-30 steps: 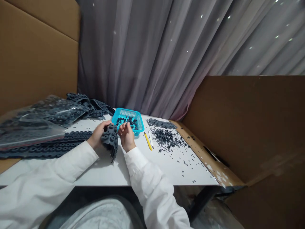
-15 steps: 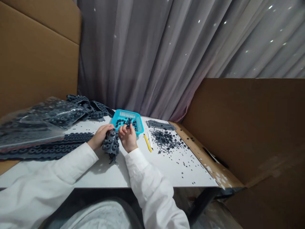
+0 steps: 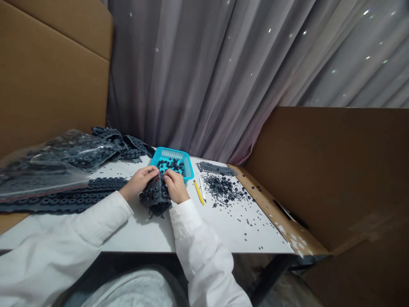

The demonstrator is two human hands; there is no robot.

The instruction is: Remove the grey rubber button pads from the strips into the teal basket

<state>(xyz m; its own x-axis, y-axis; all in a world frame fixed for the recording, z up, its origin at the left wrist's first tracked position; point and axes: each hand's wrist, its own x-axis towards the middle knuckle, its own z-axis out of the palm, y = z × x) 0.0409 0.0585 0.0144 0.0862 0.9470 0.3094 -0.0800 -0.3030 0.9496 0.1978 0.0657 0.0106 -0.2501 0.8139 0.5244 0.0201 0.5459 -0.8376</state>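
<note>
A dark grey rubber sheet [image 3: 155, 192] with rows of raised rings hangs bent between my two hands, just above the white table. My left hand [image 3: 139, 183] pinches its upper left edge. On the right side of the same sheet, my right hand [image 3: 176, 186] is closed, thumb and fingers together. Right behind the hands stands a turquoise basket [image 3: 191, 170] with small black rubber pieces [image 3: 172, 164] in it. My right hand covers part of the basket's near side.
Left lie a clear plastic bag [image 3: 64, 160] of ringed sheets and flat ringed strips [image 3: 64, 200]. Right of the basket are a yellow pen-like tool [image 3: 198, 193], a white one [image 3: 202, 189], a pile of black bits [image 3: 222, 186] and a perforated strip [image 3: 217, 168]. Cardboard panels [image 3: 335, 170] stand on both sides.
My right hand has come down from over the basket onto the rubber sheet. The sheet now spreads wider between both hands, and my left hand has shifted slightly right.
</note>
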